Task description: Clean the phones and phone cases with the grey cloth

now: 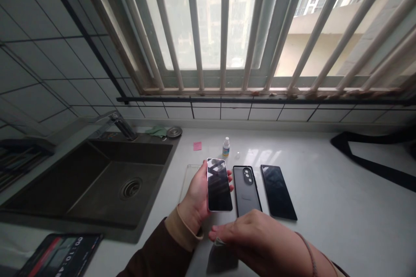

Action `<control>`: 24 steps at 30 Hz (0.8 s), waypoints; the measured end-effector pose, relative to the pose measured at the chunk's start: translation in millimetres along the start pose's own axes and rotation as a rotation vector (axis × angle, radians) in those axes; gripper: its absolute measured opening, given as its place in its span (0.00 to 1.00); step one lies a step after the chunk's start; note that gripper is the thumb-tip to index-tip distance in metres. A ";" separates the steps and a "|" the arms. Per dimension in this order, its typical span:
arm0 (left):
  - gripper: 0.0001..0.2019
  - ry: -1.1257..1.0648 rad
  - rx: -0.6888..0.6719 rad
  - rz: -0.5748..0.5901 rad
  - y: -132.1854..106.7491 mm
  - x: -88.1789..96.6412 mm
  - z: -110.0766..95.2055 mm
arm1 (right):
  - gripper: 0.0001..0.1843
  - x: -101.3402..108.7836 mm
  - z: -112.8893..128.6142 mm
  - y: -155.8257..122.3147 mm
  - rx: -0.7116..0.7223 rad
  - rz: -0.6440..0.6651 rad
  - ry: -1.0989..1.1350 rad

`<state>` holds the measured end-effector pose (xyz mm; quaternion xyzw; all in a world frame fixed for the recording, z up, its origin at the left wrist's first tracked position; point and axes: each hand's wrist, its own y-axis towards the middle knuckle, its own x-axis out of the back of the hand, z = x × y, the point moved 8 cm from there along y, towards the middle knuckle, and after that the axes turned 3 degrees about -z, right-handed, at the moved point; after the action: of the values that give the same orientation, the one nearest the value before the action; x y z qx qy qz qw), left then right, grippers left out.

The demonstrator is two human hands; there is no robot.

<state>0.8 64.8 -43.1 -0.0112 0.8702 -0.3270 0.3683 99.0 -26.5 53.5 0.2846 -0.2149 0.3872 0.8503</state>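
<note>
My left hand point(197, 192) is wrapped around a smartphone point(220, 185), its dark glossy screen facing up and its rim pale. Below and to the right, my right hand point(248, 236) has its fingers pressed together on a small pale crumpled piece point(219, 241), mostly hidden and too small to name. A black phone case point(246, 197) with camera cutouts lies just beyond the right hand, which covers its lower end. To its right a second dark smartphone point(278, 192) lies flat. A clear phone case point(184, 181) sits partly behind my left hand.
A small white bottle point(226, 147) stands behind the phone, beside a small clear cap point(238, 155). A pink sticky note point(197, 146) lies nearby. The sink point(169, 173) is at left, with a faucet point(123, 125). A timer screen point(61, 255) lies front left; a black strap point(373, 160) is at right.
</note>
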 end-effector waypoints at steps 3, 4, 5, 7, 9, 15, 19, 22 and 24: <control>0.31 0.007 0.047 0.050 -1.2 -4.5 3.9 | 0.17 0.7 -19.4 -5.4 -0.201 0.026 0.300; 0.32 0.019 0.092 0.082 -1.8 -7.1 8.2 | 0.18 2.9 -29.0 -7.9 -0.265 -0.010 0.395; 0.33 0.028 0.142 0.119 -2.7 -10.0 13.2 | 0.20 7.3 -39.8 -10.7 -0.320 -0.082 0.488; 0.32 0.029 0.209 0.196 -5.1 -16.3 20.8 | 0.23 23.4 -63.1 -18.6 -0.390 -0.318 0.569; 0.30 0.035 0.233 0.241 -7.0 -19.9 25.3 | 0.22 50.2 -79.9 -32.8 -0.392 -0.656 0.429; 0.31 0.080 0.280 0.340 -12.6 -26.6 38.6 | 0.25 66.6 -64.7 -34.2 -0.188 -0.784 -0.473; 0.27 -0.023 0.256 0.290 -4.1 -24.4 40.2 | 0.31 36.3 -69.1 -13.8 -0.069 -0.457 -0.589; 0.29 -0.079 0.262 0.243 2.5 -20.3 39.6 | 0.32 23.4 -70.3 -9.5 -0.036 -0.344 -0.586; 0.31 -0.080 0.284 0.222 3.6 -17.8 38.8 | 0.31 18.4 -66.9 -8.8 -0.025 -0.291 -0.548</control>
<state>39.7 50.6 -53.9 0.1240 0.7958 -0.4031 0.4345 126.7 22.2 11.6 0.3956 -0.3979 0.1677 0.8106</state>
